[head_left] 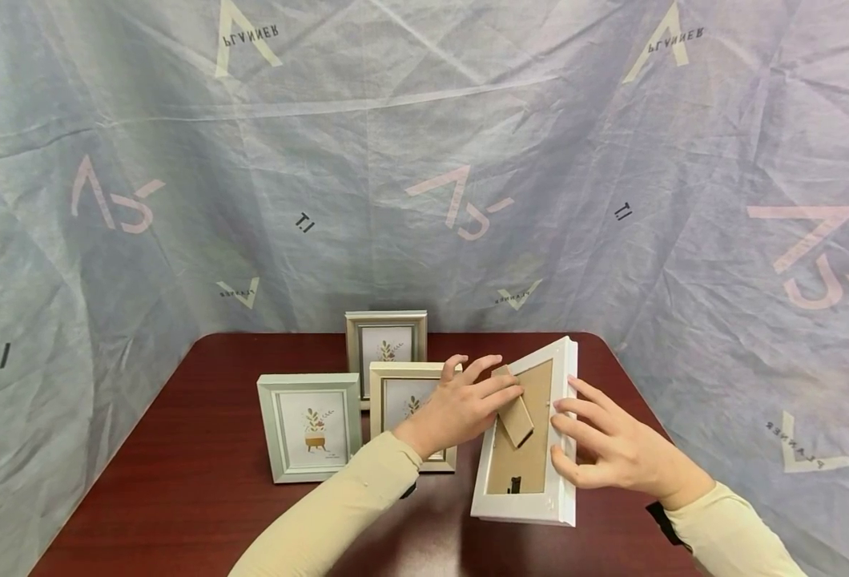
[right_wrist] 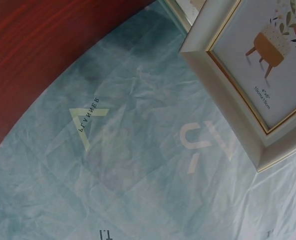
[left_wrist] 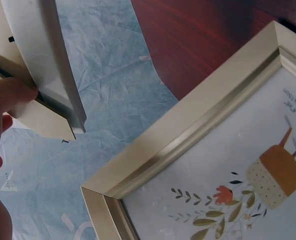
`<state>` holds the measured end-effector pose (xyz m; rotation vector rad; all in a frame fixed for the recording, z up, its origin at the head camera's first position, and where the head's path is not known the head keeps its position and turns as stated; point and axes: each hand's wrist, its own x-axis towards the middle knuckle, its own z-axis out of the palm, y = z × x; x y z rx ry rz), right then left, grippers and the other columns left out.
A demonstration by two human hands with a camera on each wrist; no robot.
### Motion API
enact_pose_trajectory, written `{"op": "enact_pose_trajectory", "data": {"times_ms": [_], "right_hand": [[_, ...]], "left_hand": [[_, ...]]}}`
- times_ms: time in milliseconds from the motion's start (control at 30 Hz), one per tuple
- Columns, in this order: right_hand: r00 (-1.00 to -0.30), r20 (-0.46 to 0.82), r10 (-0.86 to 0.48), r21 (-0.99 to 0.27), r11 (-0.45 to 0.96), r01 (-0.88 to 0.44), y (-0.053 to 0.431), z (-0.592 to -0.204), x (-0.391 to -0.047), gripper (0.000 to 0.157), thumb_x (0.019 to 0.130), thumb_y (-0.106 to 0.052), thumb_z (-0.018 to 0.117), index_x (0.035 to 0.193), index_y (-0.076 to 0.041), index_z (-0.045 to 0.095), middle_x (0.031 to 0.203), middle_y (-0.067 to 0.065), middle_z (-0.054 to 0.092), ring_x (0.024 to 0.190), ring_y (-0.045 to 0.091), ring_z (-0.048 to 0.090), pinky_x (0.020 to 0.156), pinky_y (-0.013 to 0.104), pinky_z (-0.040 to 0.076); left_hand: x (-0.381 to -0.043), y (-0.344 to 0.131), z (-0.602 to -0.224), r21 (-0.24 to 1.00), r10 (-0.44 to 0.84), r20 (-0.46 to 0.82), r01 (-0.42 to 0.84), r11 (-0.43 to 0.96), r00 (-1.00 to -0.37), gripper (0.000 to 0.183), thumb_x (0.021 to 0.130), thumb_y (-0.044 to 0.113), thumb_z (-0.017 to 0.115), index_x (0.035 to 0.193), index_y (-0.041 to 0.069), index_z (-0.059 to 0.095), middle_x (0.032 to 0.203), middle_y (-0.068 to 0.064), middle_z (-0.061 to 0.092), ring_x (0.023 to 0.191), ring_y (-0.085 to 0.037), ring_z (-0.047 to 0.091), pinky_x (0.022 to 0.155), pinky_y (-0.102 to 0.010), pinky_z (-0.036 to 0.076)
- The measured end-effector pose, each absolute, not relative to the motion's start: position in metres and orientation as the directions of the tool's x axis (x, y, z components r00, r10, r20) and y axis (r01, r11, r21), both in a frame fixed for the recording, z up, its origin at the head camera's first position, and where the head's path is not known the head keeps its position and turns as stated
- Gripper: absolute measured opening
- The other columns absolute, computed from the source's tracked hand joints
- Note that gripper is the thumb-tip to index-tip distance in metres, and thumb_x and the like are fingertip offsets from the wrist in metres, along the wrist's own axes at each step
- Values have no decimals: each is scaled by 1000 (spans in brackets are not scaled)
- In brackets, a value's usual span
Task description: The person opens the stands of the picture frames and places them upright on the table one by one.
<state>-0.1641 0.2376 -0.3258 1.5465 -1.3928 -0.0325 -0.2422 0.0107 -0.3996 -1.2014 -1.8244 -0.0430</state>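
A white picture frame (head_left: pixel 563 433) is held tilted at the right, its brown backing (head_left: pixel 533 473) toward me. My right hand (head_left: pixel 615 449) grips its right edge with bent fingers. A cardboard stand leg (head_left: pixel 517 425) slants out from the backing, and the fingers of my left hand (head_left: pixel 464 405) hold its upper part. In the left wrist view a digit (left_wrist: pixel 18 95) lies against the stand leg (left_wrist: pixel 43 120), close to the frame's white edge (left_wrist: pixel 50 55). The right wrist view catches the frame's front (right_wrist: pixel 222 90), with a potted-plant print; the right hand is out of that view.
A pale green frame (head_left: pixel 264 425) stands at the left of the dark red table (head_left: pixel 179 449). A cream-gold frame (head_left: pixel 396 370) stands mid-table, partly behind my left hand. Farther back is a silver-champagne frame (head_left: pixel 352 344). Grey printed cloth (head_left: pixel 367 160) surrounds the table.
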Motion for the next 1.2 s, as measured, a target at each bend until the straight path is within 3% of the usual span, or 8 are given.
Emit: {"op": "enact_pose_trajectory", "data": {"times_ms": [333, 867, 1200], "right_hand": [[343, 567, -749, 665, 170, -727, 236, -324, -165, 31, 91, 11, 38, 91, -15, 56, 89, 14, 59, 78, 34, 59, 96, 59, 43], [300, 568, -766, 660, 206, -722, 237, -323, -161, 36, 91, 15, 36, 92, -15, 56, 89, 14, 59, 80, 33, 59, 92, 57, 45], [285, 572, -769, 654, 217, -725, 238, -325, -160, 37, 90, 16, 35, 91, -14, 58, 89, 14, 59, 79, 32, 60, 85, 56, 47]], "left_hand": [[-245, 5, -399, -429, 706, 704, 746, 509, -77, 46, 78, 25, 75, 123, 25, 69, 126, 14, 64, 132, -20, 45, 100, -49, 28], [-246, -4, -392, -418, 660, 750, 744, 521, -41, 49, 71, 23, 73, 119, 26, 70, 114, 14, 66, 124, -19, 50, 96, -48, 30], [-238, -13, -385, -378, 651, 755, 757, 533, -81, 44, 68, 24, 74, 113, 26, 71, 109, 11, 64, 120, -21, 50, 94, -49, 31]]}}
